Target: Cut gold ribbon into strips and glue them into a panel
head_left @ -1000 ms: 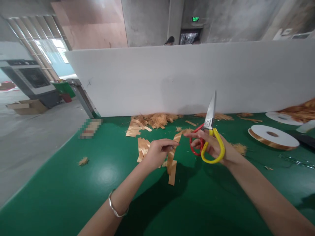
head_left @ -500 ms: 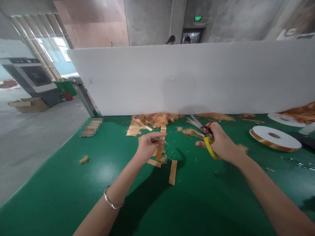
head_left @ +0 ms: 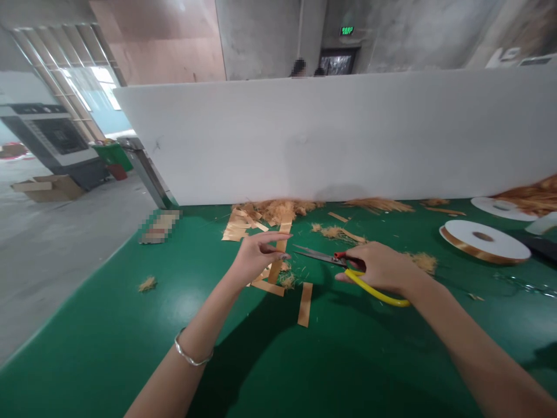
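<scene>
My left hand (head_left: 256, 255) is raised above the table with thumb and forefinger curved towards each other. A gold-orange ribbon strip (head_left: 282, 245) runs up and down at its fingertips and appears gripped there, though the exact contact is partly hidden. My right hand (head_left: 383, 270) is closed on scissors (head_left: 324, 257) with yellow and red handles. Their blades point left, slightly parted, with the tips just right of the ribbon strip. Below lie a short loose ribbon piece (head_left: 305, 305), another cut strip (head_left: 267, 287) and a tuft of frayed threads (head_left: 288, 281).
A green table (head_left: 369, 360) is backed by a white panel (head_left: 261, 139). Along the panel lie a heap of frayed fibres (head_left: 282, 209), ribbon pieces (head_left: 235, 225) and thread bundles (head_left: 378, 204). Ribbon spools (head_left: 485, 239) stand at the right. Heads of people (head_left: 299, 68) show behind the panel.
The scissors have come down and left towards my left hand, and their blades have swung to point left. My left hand and the ribbon strip have shifted slightly left.
</scene>
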The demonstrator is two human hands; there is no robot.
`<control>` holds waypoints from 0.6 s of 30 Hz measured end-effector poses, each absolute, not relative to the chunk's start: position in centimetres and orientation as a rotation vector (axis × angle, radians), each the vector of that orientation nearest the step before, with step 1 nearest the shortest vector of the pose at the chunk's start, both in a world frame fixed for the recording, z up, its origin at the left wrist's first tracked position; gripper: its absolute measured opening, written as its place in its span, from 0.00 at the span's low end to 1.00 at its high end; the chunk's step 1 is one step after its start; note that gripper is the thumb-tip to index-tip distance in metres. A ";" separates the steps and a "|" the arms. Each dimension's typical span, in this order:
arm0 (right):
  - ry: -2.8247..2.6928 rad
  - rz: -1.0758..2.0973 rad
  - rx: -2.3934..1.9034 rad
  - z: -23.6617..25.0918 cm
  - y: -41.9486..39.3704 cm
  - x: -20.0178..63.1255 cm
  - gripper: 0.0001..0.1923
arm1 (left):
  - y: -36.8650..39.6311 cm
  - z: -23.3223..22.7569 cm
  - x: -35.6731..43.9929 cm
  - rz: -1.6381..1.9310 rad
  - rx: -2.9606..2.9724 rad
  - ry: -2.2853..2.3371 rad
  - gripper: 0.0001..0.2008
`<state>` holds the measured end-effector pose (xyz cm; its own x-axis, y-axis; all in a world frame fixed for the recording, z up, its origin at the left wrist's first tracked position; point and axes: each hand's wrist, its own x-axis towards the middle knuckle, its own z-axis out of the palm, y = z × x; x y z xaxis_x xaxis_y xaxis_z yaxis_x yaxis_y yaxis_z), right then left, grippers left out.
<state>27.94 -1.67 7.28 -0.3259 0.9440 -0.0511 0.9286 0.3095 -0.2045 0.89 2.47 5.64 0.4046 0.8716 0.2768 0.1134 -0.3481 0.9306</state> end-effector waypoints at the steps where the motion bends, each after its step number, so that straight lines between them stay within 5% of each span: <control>1: -2.480 0.311 -1.779 7.3 -1.7 27.8 0.22 | 2.4 5.7 0.9 1.024 1.756 0.855 0.16; 18: -2.541 0.331 -1.727 7.2 -2.0 26.8 0.25 | 1.1 6.4 2.4 0.924 1.712 0.830 0.15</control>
<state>26.77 -2.01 7.20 -0.3744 0.9240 -0.0777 0.9131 0.3528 -0.2046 2.40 1.15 6.35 0.4768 0.8558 0.2008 0.1083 -0.2838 0.9527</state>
